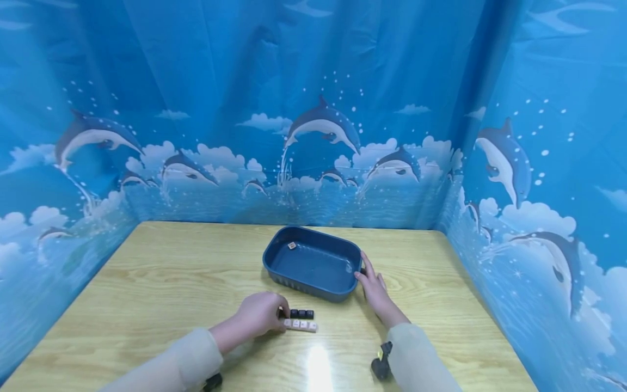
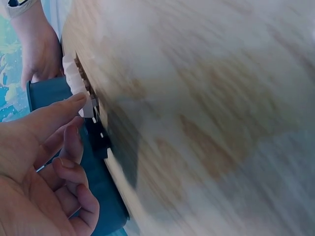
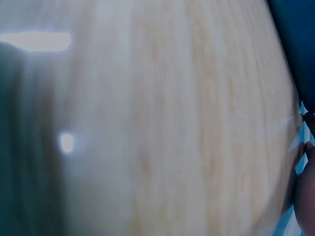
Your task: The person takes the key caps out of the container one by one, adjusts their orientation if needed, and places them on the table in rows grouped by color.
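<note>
My left hand (image 1: 259, 314) is at the left end of a row of white keycaps (image 1: 303, 325), its thumb and index finger pinching the end keycap (image 2: 87, 109). Just behind lies a row of black keycaps (image 1: 301, 314), partly covered by that hand. A dark blue rectangular dish (image 1: 313, 290) stands farther back, with a small pale keycap (image 1: 292, 245) inside at its far left. At the dish's right end, my right hand (image 1: 376, 291) grips the rim and handle, thumb on the near side and fingers along the outside.
The wooden table (image 1: 171, 283) is bounded behind and on the sides by a blue dolphin-print curtain (image 1: 220, 109). A bright light reflection lies on the table in front of the keycap rows. A dark device is strapped at each wrist.
</note>
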`<state>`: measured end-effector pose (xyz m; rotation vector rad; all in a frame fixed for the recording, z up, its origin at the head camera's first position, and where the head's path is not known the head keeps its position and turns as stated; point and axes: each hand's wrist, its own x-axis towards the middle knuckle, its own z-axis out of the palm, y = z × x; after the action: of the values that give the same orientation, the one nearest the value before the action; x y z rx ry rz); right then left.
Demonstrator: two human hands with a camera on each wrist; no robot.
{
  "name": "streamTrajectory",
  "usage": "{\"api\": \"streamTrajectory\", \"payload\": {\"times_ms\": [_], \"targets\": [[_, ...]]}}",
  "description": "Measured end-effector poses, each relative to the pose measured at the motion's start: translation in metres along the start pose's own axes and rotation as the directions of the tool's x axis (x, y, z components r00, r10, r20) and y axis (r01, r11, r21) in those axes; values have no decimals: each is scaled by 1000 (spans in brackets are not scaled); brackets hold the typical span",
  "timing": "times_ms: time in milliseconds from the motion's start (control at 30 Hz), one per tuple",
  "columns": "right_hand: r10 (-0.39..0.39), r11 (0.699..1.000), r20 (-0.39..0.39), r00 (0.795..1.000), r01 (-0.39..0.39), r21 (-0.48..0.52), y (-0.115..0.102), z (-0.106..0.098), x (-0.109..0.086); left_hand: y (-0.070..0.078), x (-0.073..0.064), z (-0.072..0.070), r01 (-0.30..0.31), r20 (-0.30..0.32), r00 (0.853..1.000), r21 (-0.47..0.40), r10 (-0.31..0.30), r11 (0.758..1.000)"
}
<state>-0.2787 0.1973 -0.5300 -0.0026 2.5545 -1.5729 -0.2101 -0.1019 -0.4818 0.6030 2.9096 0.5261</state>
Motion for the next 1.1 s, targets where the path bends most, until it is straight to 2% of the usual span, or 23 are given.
{"api": "streamTrajectory", "payload": {"times_ms": [267, 800, 1100], "targets": [[-4, 1000, -4, 1000, 4, -5, -1, -1, 0, -13, 1, -7, 21, -54, 998, 39, -19, 999], [-28, 1000, -5, 1000, 28, -1, -1, 0, 3, -24, 9, -5, 74, -16, 997, 27, -74, 997], [-40, 999, -7, 999, 40, -7, 2, 1, 2, -23, 9, -5, 43, -22, 999, 27, -42, 999]]}}
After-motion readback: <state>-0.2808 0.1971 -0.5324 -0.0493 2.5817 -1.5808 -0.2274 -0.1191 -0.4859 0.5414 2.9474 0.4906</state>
